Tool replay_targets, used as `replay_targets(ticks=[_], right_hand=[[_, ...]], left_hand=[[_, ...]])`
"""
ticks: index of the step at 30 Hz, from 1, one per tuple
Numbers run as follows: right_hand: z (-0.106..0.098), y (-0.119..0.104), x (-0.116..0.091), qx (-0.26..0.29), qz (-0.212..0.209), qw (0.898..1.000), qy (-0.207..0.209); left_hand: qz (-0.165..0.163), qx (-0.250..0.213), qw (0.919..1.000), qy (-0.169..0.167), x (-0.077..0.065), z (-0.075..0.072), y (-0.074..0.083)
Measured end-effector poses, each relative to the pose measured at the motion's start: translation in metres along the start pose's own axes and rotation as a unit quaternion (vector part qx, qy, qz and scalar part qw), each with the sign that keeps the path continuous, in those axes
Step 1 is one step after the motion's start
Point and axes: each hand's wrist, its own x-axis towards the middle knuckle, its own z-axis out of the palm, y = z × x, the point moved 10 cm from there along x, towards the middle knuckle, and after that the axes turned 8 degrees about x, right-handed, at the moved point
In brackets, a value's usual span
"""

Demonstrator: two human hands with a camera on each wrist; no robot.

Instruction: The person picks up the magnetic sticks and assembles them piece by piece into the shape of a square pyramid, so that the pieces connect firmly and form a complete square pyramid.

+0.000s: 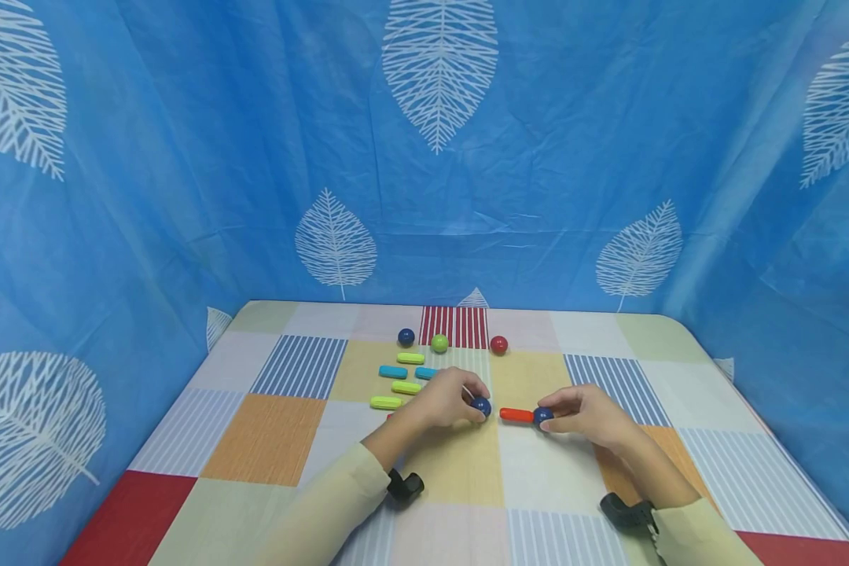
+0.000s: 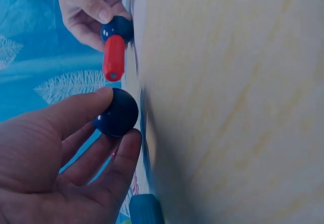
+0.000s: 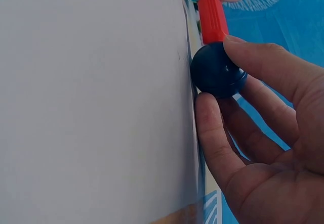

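My right hand [image 1: 589, 414] pinches a dark blue ball [image 3: 216, 71] between thumb and fingers. A red ribbed rod [image 1: 516, 415] is joined to that ball and points left, its free end showing a small round hole in the left wrist view. Just left of the rod, my left hand [image 1: 447, 399] pinches a second dark blue ball [image 2: 117, 113]. In the head view a small gap separates this ball from the rod's end. Both hands are low over the patterned cloth.
Beyond my left hand lie several loose rods, among them a yellow-green rod [image 1: 386, 402] and a blue rod [image 1: 393, 372]. Farther back sit a dark blue ball [image 1: 406, 337], a green ball [image 1: 439, 343] and a red ball [image 1: 498, 345]. A blue leaf-print curtain [image 1: 509, 228] surrounds the table.
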Motion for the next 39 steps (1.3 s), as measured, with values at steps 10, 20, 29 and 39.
replay_targets(ticks=[10, 20, 29, 39], right_hand=[[0.002, -0.001, -0.002, 0.005, 0.005, 1.000, -0.001], [0.005, -0.003, -0.002, -0.007, 0.002, 1.000, -0.004], [0.011, -0.018, 0.008, -0.023, -0.058, 0.998, -0.009], [0.029, -0.036, 0.017, -0.034, -0.096, 0.994, -0.043]], left_hand=[[-0.014, -0.024, 0.9996, -0.005, -0.007, 0.004, 0.003], [-0.022, -0.015, 0.9996, 0.001, -0.008, 0.005, 0.006], [-0.014, 0.023, 0.9995, 0.015, -0.022, -0.010, 0.002], [0.015, 0.121, 0.9921, 0.031, -0.056, -0.043, -0.007]])
